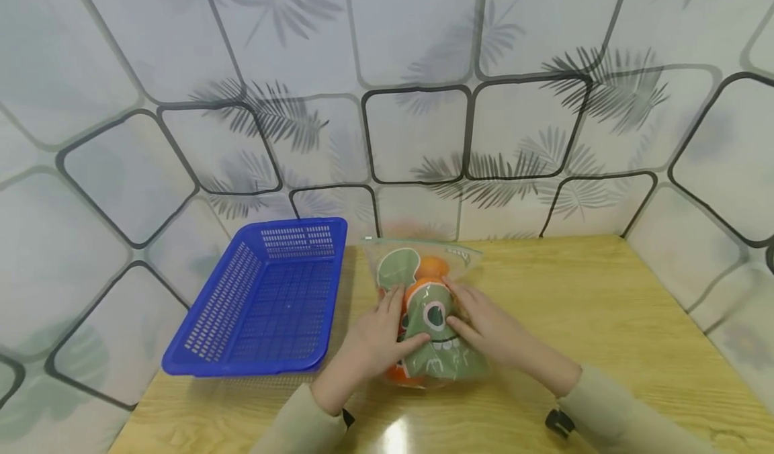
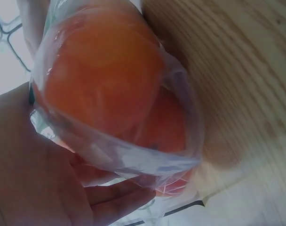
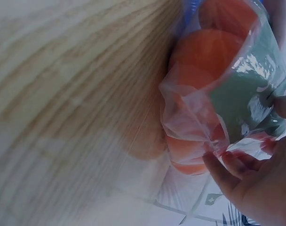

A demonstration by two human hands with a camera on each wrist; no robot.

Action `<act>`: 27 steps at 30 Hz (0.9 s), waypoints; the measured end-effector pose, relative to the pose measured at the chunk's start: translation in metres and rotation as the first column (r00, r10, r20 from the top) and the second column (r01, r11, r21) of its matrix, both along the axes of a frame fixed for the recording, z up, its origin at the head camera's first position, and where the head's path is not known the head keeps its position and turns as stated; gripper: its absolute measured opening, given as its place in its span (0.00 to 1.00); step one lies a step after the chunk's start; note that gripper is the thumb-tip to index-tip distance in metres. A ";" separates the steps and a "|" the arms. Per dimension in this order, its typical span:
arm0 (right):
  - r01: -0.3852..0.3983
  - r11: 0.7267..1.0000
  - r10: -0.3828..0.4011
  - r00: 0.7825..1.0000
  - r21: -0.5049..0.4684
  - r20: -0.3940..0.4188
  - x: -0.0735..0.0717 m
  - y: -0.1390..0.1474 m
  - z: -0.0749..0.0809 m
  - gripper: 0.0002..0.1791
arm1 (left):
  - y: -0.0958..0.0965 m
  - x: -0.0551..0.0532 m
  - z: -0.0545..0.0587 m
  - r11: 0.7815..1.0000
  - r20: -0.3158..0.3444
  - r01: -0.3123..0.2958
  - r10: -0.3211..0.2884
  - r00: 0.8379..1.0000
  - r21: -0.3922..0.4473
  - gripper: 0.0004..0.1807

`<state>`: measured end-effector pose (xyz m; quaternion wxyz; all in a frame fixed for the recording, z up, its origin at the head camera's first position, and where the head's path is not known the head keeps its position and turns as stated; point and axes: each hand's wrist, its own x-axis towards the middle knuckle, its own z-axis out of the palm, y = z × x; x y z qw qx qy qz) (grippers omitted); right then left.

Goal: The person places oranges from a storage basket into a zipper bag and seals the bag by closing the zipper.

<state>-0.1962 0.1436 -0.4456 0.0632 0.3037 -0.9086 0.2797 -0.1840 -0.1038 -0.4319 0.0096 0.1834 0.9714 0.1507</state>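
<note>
A clear zip-top plastic bag (image 1: 437, 353) printed with a green cartoon face lies on the table, filled with round orange-red fruits (image 2: 105, 70) whose exact kind I cannot tell. On the bag's left side rests my left hand (image 1: 377, 336), fingers fairly straight and thumb across the printed front. My right hand (image 1: 498, 326) touches the right side, its thumb near the printed eye and its fingers extended along the upper edge. Through the plastic, the right wrist view shows more fruits (image 3: 204, 56) stacked along the bag. The zip strip (image 1: 417, 241) runs across the far end.
A blue plastic basket (image 1: 335, 286) with slotted walls stands left of the bag. The light wooden table (image 1: 580, 306) extends to the right. Behind it hangs a patterned curtain-like backdrop (image 1: 417, 131) with dark outlines and leaves.
</note>
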 end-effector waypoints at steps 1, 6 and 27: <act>0.002 1.000 -0.002 1.000 0.000 -0.007 -0.001 -0.001 0.000 0.38 | 0.000 -0.001 -0.001 1.000 -0.009 -0.001 0.001 1.000 0.007 0.55; 0.017 1.000 -0.017 1.000 0.004 -0.014 -0.006 -0.006 0.003 0.37 | 0.000 -0.010 -0.004 0.999 -0.033 -0.003 0.005 0.999 0.051 0.52; 0.073 0.997 -0.073 0.997 0.039 0.005 -0.026 -0.010 -0.001 0.37 | 0.004 -0.023 -0.004 0.995 -0.069 -0.101 0.102 0.992 0.015 0.50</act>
